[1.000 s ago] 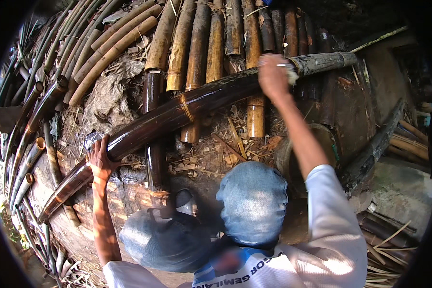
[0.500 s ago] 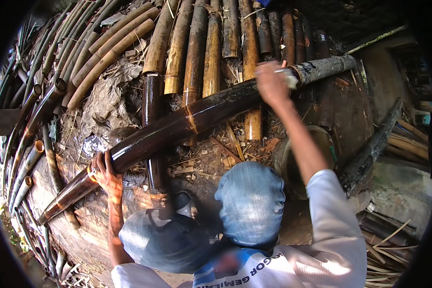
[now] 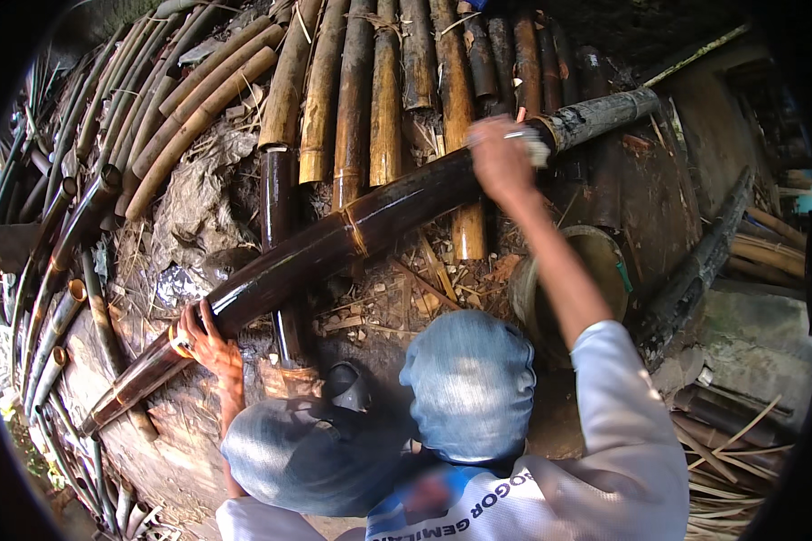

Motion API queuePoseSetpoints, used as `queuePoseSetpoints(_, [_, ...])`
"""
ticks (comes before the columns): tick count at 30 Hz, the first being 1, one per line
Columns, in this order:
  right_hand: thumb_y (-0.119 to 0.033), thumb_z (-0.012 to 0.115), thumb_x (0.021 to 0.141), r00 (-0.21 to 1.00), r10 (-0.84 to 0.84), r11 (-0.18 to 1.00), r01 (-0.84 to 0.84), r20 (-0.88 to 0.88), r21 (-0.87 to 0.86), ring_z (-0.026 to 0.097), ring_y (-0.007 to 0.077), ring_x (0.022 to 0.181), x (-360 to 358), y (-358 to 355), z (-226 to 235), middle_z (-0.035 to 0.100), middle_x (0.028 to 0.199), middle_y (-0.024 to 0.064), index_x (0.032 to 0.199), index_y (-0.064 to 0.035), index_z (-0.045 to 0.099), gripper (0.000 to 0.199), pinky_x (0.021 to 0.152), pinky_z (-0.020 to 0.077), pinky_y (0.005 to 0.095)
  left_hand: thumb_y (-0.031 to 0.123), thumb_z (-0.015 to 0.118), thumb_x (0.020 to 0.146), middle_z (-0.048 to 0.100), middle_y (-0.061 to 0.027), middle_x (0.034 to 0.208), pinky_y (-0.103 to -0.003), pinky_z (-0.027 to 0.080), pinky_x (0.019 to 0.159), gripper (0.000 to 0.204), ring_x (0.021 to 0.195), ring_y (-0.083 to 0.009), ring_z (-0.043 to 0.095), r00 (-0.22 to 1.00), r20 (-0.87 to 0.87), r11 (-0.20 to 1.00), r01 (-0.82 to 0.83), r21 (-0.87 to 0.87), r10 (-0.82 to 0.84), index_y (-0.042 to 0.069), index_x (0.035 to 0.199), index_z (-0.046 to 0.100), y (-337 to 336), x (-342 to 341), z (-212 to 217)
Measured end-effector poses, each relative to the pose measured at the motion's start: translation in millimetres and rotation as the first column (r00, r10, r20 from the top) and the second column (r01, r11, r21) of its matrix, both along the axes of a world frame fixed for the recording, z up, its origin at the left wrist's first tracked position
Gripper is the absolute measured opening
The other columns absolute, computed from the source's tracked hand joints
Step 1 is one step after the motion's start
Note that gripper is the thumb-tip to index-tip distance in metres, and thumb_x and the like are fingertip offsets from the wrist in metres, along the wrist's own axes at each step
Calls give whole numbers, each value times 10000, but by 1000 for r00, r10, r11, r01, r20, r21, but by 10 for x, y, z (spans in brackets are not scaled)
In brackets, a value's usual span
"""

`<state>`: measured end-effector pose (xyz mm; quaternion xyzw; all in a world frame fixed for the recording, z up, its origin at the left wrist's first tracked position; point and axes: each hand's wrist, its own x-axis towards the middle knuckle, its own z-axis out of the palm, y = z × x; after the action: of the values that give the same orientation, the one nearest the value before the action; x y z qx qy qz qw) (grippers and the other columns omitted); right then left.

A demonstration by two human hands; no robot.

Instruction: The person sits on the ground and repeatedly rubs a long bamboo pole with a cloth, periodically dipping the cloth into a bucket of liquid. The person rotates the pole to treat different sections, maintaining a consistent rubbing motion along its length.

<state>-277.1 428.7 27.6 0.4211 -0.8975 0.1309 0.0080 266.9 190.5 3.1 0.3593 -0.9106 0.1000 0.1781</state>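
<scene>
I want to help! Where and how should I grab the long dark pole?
Probably around the middle of the pole, beside its tan ring, from the side of the knees, palm over the round top. It's long and lies slantwise over other poles, so a middle hold should balance best. Its shiny skin may be slippery.

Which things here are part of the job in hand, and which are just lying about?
In use:
- long dark bamboo pole, touched by left hand
- pale pad in right hand

Apparently lying about:
- round container
- curved tan bamboo lengths, upper left
</scene>
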Motion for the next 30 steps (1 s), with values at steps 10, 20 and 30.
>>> queuePoseSetpoints(10, [-287,365,1101,991,-137,981,137,12,-134,659,404,1131,48,164,-304,651,1294,193,1218,-110,665,368,1059,490,526,85,733,695,391,-208,1565,-609,302,1188,992,1450,-459,350,998,-62,997,0,76,5,161,1606,347,147,141,-101])
queuePoseSetpoints(20, [-284,487,1012,888,400,811,-459,-229,-362,657,330,1125,1966,-642,-386,648,1254,182,1203,-55,693,363,1035,500,480,248,846,698,474,-209,1439,-598,324,1149,985,1365,-442,421,897,327,934,-344,97,297,174,1580,412,389,81,122])
queuePoseSetpoints(30, [-262,379,1078,1000,-9,992,9,-3,128,695,375,900,138,20,62,685,1068,202,1147,-56,697,385,778,562,524,257,912,517,607,-126,1255,-538,446,963,949,1185,-374,571,983,175,932,-14,361,-53,83,1376,549,-103,-29,331])
